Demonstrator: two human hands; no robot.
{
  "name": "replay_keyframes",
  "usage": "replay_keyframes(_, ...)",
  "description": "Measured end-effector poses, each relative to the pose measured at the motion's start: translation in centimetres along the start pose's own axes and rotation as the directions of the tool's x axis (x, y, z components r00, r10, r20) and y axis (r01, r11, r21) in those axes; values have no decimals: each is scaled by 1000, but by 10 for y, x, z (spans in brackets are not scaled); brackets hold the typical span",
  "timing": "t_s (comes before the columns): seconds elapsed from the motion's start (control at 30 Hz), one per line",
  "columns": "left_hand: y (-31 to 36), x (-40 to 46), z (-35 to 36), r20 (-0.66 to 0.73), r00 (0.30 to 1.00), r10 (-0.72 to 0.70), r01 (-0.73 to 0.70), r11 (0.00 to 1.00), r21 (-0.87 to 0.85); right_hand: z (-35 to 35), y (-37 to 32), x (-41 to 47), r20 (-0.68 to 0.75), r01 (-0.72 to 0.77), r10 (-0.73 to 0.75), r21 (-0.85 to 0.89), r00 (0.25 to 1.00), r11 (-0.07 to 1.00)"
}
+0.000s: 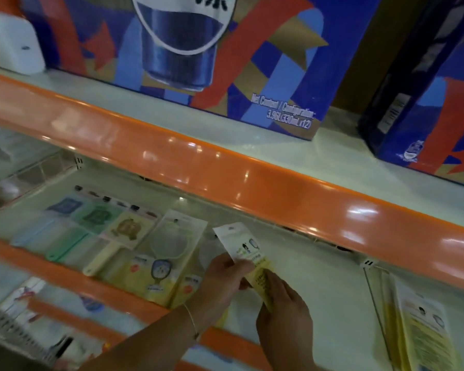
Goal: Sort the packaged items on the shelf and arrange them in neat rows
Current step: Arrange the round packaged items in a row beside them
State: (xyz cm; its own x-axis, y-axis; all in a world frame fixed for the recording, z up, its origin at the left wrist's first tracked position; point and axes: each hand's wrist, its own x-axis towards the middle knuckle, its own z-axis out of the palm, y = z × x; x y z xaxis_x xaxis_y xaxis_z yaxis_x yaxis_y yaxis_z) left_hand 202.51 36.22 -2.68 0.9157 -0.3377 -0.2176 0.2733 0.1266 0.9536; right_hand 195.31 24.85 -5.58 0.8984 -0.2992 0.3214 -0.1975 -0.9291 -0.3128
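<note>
Both hands meet over the middle shelf (319,277): the right hand (284,311), nearest the camera, pinches the lower yellow end of a narrow white-and-yellow packet (248,253), and the left hand (225,277), a thin bracelet at its wrist, grips the same packet at mid-length. Packet held clear of the shelf surface, long axis slanting from lower right up to upper left, hang-hole end farthest from the hands. Row already laid flat to the left, side by side: blue packaged fan (48,223), green packaged fan (83,226), cream packaged fan (118,236), then a larger yellow-footed fan packet (166,253) just beside the left hand. The open slot appears to lie right of that last packet, directly beneath the held item, so the left hand is nearer. More yellow packets (423,333) lie well apart at far right, cut off by the frame edge. Print is blurred and unreadable; the lowest shelf's goods are smeared. Cola cartons (198,62) stand above.
</note>
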Motion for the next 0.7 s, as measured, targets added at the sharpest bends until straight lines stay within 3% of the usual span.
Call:
replay_keyframes(0.17,2,-1,-32,71,970,230,-240,953,185,-6,-28,1,-96,-68,89,209,991,975)
replay_keyframes(0.2,0,1,-39,49,964,261,-265,940,216,-8,-32,2,-72,-130,155,277,985,952)
replay_keyframes(0.27,-6,9,-52,-41,954,296,-277,928,251,-10,-32,2,109,-289,270,463,957,838)
replay_keyframes(0.33,-7,13,-61,-108,960,257,-227,945,236,-14,-33,1,248,-405,323,634,913,659)
replay_keyframes(0.43,-9,20,-71,-6,1000,27,-27,999,31,-11,-38,-6,421,-534,344,754,840,382)
replay_keyframes(0.53,-9,16,-71,48,998,-35,38,997,-65,-4,-41,-12,515,-618,363,735,776,279)
replay_keyframes(0.7,-14,18,-62,-54,998,26,-18,991,135,-12,-26,-14,616,-690,315,675,722,262)
